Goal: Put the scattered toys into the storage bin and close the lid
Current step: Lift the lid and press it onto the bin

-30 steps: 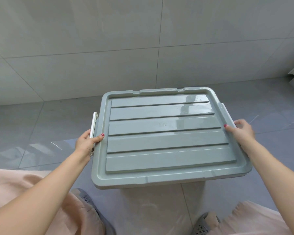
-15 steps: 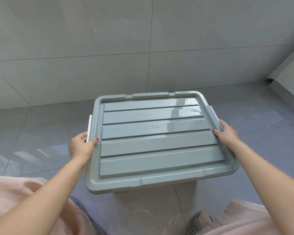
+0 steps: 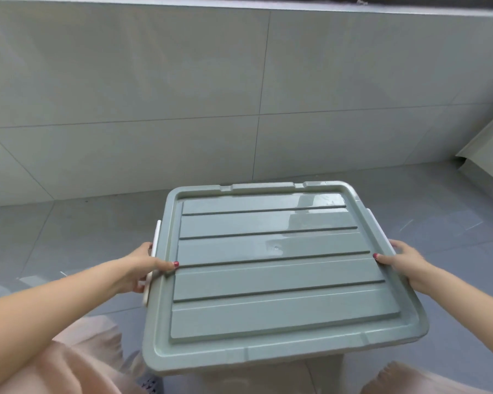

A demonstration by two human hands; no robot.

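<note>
Grey bin (image 3: 319,365) with ribbed lid (image 3: 273,268) shut on top, seen from above over a grey tiled floor (image 3: 69,237). Left hand (image 3: 143,267) at the lid's left edge, thumb lying on the lid, fingers curled round the white latch (image 3: 153,260). Right hand (image 3: 402,260) at the lid's right edge, thumb on the lid, fingers wrapped under the rim. Tiled wall (image 3: 154,95) beyond the lid. Pink fabric (image 3: 77,362) and a shoe (image 3: 151,385) below the lid, nearest the viewer.

Pale tiled wall (image 3: 154,95) meets glossy grey tiled floor (image 3: 77,231).
</note>
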